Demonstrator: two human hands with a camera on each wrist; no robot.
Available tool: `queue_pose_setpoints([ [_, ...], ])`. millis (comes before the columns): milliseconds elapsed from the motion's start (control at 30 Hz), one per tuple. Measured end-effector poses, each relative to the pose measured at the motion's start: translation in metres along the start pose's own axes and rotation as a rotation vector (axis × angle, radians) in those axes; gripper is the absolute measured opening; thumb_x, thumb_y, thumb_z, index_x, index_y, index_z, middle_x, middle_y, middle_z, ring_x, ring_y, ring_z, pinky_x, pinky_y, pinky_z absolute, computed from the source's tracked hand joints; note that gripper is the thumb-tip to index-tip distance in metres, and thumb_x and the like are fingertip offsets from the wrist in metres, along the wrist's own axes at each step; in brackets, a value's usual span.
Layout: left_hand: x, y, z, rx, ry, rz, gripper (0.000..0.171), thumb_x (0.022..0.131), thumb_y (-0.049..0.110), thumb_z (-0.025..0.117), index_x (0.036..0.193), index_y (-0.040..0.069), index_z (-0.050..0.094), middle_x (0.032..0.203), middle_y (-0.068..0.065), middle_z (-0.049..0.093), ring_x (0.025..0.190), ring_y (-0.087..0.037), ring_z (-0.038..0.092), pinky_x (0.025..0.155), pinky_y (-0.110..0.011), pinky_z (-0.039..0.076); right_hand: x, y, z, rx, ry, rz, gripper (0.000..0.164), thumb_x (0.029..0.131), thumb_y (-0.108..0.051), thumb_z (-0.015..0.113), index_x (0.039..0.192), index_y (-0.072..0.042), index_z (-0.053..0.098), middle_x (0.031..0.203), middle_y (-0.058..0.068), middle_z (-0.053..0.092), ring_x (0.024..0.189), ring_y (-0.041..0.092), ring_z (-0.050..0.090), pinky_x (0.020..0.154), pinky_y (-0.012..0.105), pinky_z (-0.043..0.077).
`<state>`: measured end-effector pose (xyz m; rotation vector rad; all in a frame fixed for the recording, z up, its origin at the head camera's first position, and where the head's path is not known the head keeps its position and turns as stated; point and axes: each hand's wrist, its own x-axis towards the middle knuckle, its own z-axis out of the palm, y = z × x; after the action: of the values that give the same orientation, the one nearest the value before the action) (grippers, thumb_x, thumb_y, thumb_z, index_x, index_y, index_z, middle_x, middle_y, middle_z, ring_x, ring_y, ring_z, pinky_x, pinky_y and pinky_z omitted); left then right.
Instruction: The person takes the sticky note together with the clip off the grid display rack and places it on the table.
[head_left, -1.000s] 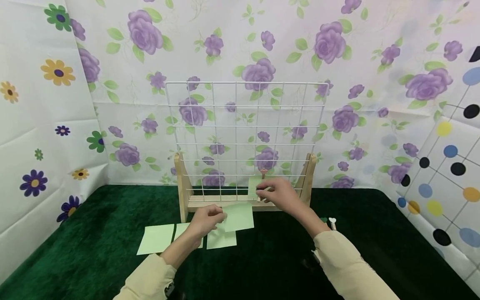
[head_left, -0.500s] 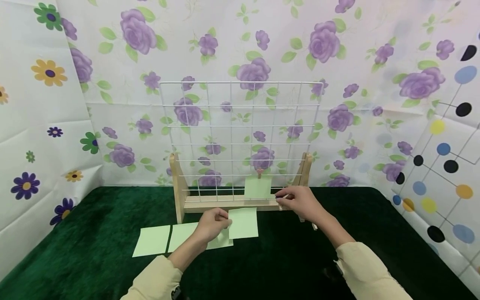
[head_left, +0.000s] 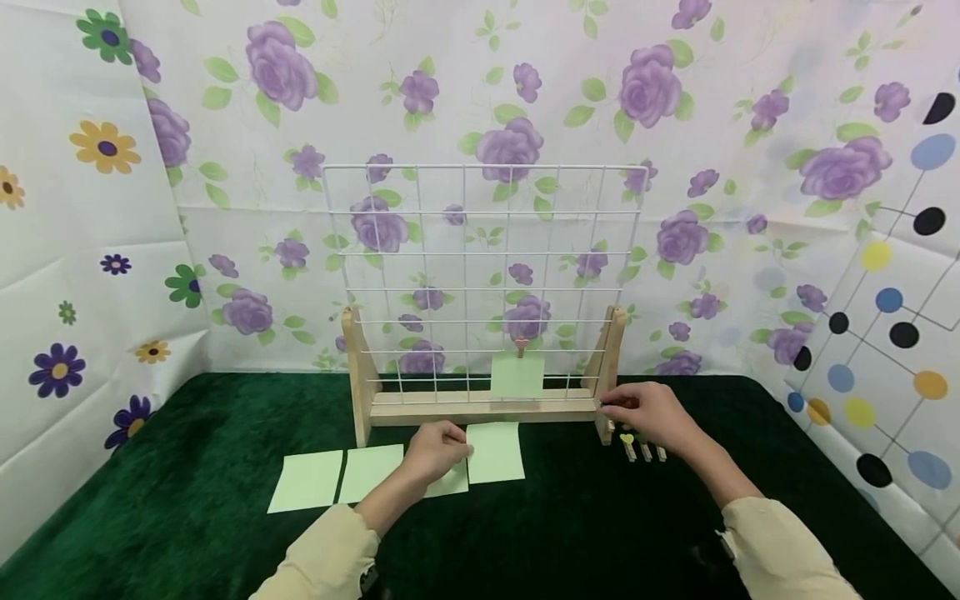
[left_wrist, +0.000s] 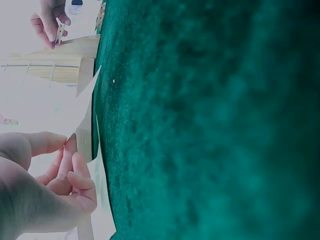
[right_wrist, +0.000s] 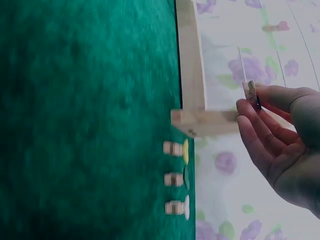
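My left hand (head_left: 435, 454) pinches a pale green paper sheet (head_left: 495, 452) by its left edge, between thumb and fingertips. The sheet tilts above the table, partly over another sheet that the hand mostly hides. My right hand (head_left: 651, 414), beside the rack's right wooden post (head_left: 609, 375), pinches a small wooden clothespin (right_wrist: 251, 95) with a dark blue top. On the white wire grid (head_left: 480, 253), a pink heart clothespin (head_left: 521, 347) clips up a green sheet (head_left: 517, 377) near the bottom.
Two pale green sheets (head_left: 306, 482) lie flat at the left on the dark green cloth (head_left: 225, 417). Three clothespins with yellow, green and white tops, the yellow one (head_left: 628, 447) leftmost, lie right of the rack. Flowered sheeting (head_left: 262, 208) hangs behind.
My right hand has moved right with the clothespin, from in front of the clipped sheet to beside the right post. The left hand's sheet has come lower and slightly right.
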<state>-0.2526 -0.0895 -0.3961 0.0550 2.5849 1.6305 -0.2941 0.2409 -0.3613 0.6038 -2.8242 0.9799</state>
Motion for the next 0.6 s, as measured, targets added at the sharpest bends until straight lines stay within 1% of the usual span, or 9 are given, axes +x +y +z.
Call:
queue_pose_setpoints([
  [200, 0.001, 0.002, 0.005, 0.016, -0.029, 0.027, 0.016, 0.087, 0.004, 0.066, 0.101, -0.004, 0.062, 0.088, -0.007, 0.064, 0.081, -0.02, 0.06, 0.067, -0.034, 0.048, -0.008, 0.017, -0.01, -0.018, -0.021, 0.038, 0.023, 0.093, -0.016, 0.064, 0.109, -0.001, 0.071, 0.096, 0.009, 0.07, 0.072, 0.017, 0.064, 0.061, 0.032, 0.051],
  [367, 0.001, 0.003, 0.007, 0.055, -0.037, 0.039, 0.017, 0.087, 0.002, 0.065, 0.101, -0.006, 0.062, 0.086, -0.007, 0.063, 0.08, -0.02, 0.06, 0.065, -0.034, 0.048, -0.015, 0.032, -0.017, -0.054, -0.015, 0.051, 0.025, 0.094, -0.019, 0.065, 0.11, -0.001, 0.071, 0.099, 0.01, 0.07, 0.076, 0.014, 0.064, 0.063, 0.032, 0.051],
  [600, 0.0, 0.004, 0.009, 0.112, -0.049, 0.092, 0.025, 0.083, 0.0, 0.066, 0.106, -0.011, 0.063, 0.085, -0.007, 0.064, 0.077, -0.018, 0.058, 0.067, -0.034, 0.049, -0.026, 0.052, -0.024, -0.044, -0.029, 0.087, 0.026, 0.093, -0.016, 0.064, 0.11, 0.004, 0.069, 0.099, 0.013, 0.069, 0.071, 0.018, 0.065, 0.061, 0.029, 0.053],
])
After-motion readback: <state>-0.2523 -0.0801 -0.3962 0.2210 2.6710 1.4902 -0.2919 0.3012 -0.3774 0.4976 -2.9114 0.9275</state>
